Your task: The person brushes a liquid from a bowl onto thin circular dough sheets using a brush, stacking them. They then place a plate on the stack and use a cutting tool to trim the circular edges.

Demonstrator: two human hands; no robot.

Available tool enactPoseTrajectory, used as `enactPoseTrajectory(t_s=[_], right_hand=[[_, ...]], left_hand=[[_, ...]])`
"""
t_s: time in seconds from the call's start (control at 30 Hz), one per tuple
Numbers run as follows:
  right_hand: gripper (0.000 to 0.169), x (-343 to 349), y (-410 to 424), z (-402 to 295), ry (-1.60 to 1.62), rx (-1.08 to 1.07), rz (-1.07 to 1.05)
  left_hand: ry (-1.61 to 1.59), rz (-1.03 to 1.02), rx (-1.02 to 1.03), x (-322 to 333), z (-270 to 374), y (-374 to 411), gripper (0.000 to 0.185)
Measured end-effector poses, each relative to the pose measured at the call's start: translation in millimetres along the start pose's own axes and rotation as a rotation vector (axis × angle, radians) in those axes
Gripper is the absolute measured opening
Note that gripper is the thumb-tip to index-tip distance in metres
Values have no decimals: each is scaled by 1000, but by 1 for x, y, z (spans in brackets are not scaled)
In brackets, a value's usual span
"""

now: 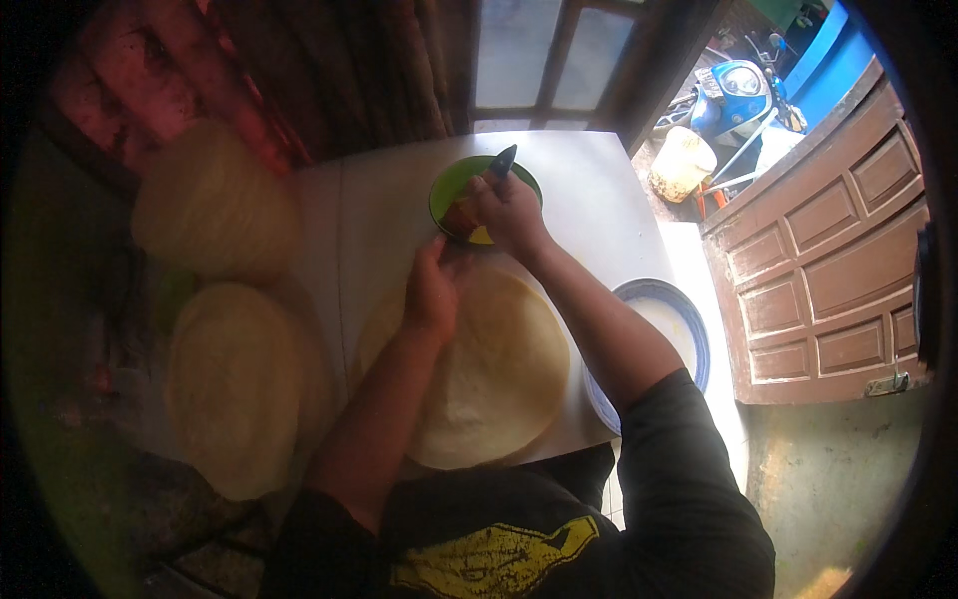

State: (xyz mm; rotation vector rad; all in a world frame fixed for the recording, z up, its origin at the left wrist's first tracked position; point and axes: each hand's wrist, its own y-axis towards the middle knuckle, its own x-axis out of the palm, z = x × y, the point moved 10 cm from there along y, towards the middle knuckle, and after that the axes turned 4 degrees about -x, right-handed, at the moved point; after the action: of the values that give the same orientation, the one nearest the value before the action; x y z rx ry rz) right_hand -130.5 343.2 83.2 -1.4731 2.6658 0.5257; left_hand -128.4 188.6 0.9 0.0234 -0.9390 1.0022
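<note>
My right hand [509, 213] grips a dark-handled tool [503, 161], apparently a brush, with its reddish-brown lower end inside a green bowl [447, 183]. Something yellow shows at the bottom of that bowl. At the bowl's near rim is my left hand [434, 292], thumb against the edge and fingers partly hidden; it seems to steady the bowl. Below both hands, a large pale round of what looks like dough [494, 367] lies on the white table [576, 195]. My left forearm covers part of its left side.
To the left are two more pale rounds, one oval [232, 389] and one farther back [217, 202]. A blue-rimmed pale basin [700, 337] sits at the table's right edge, partly behind my right arm. Beyond stand a brown panelled door [831, 262], a stained bucket [682, 165] and a blue motorcycle [737, 93].
</note>
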Motion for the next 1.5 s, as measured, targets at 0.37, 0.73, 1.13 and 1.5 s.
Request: enactPoseTrajectory(t_s=[0.37,0.73,1.13,1.5], right_hand=[[15,-29,-62,-119,-229,-490,29],[22,102,-291,-121,-375,-796,-931],[12,123,-212,-102,-569,-663,-696],[27,58,-287,-93,-557,-185,-820]], left_hand=[[699,41,349,12,57,-100,45],[2180,443,1038,-122,162,-346,51],[2174,221,1067,-168,161,-355,49],[2189,86,1065,-174,176,-367,26]])
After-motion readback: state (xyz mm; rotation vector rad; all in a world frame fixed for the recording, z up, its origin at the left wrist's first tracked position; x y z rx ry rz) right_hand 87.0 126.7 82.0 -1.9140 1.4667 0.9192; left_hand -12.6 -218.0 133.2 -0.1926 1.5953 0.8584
